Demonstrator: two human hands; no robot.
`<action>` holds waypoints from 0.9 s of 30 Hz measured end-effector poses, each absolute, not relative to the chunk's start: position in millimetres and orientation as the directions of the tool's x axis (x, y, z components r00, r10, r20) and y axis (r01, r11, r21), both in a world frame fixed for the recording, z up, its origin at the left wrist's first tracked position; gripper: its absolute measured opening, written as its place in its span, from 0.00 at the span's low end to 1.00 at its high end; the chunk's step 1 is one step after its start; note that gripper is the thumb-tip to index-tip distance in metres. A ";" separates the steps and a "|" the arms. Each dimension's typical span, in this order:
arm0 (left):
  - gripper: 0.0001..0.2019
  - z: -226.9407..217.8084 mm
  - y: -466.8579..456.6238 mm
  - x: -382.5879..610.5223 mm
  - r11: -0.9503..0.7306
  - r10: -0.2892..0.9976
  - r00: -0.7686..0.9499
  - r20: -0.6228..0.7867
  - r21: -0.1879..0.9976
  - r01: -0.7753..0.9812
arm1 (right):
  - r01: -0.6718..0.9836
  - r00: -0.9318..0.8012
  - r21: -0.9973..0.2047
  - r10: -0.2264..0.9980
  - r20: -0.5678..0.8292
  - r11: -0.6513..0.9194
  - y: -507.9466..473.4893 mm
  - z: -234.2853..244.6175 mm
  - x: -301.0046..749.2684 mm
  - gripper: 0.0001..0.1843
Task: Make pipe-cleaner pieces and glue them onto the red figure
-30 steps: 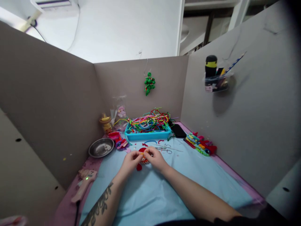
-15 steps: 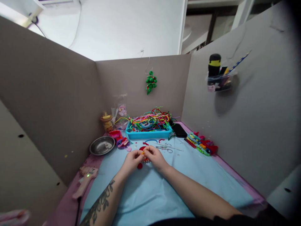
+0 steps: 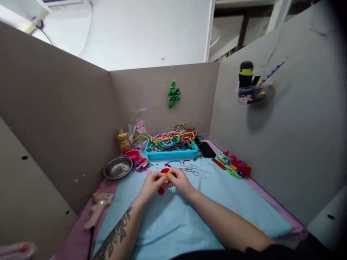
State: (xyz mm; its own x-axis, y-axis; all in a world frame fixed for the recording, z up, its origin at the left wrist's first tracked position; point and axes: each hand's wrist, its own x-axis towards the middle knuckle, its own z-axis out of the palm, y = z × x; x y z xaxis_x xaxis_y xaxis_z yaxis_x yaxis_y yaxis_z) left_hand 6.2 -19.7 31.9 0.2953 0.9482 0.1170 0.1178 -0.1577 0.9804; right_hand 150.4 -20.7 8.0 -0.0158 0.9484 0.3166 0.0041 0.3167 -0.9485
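My left hand (image 3: 150,185) and my right hand (image 3: 181,181) meet over the light blue mat (image 3: 173,220). Both pinch a small red and orange pipe-cleaner piece (image 3: 165,177) between their fingertips. A short orange strand shows between the thumbs. A red bit (image 3: 161,190) of the piece lies on the mat just below the hands. Small scissors (image 3: 191,170) lie just beyond my right hand. My left forearm carries a tattoo.
A blue tray (image 3: 171,155) piled with coloured pipe cleaners stands at the back. A metal bowl (image 3: 117,168), a glue gun (image 3: 97,210), finished colourful pieces (image 3: 231,165), a black phone (image 3: 206,149) and a small jar (image 3: 123,141) lie around. Grey cardboard walls enclose the desk.
The hands stay together on the small piece; the fingers shift only slightly. The view has tilted a little.
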 end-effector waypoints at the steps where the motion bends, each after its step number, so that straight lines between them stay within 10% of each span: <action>1: 0.13 31.8 -19.1 5.5 -0.156 0.950 0.290 0.114 0.980 0.124 | -0.002 -0.020 -0.950 0.950 0.311 0.311 -20.1 7.6 151.0 0.08; 14: 0.14 33.8 -11.5 -9.2 -0.263 0.926 0.351 0.141 0.907 0.329 | 0.141 0.068 -0.925 0.928 0.365 0.354 -15.0 10.3 160.6 0.10; 22: 0.12 29.3 -7.0 -27.9 -0.386 0.917 0.392 0.077 0.426 0.818 | 0.280 0.084 -0.895 0.920 0.383 0.347 -11.1 10.1 171.8 0.09; 27: 0.10 31.0 -8.1 -25.2 -0.358 0.934 0.341 0.111 0.330 0.873 | 0.168 -0.060 -0.947 0.961 0.268 0.275 -15.7 10.0 168.0 0.10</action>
State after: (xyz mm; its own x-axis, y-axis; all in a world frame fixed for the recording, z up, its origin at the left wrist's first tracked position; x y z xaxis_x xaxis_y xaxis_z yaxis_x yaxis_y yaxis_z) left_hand -25.2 -8.1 31.0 0.3407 0.9336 0.1107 0.8735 -0.3579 0.3301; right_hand 168.0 -15.7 10.0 -0.0601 0.9614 0.2684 0.1679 0.2748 -0.9467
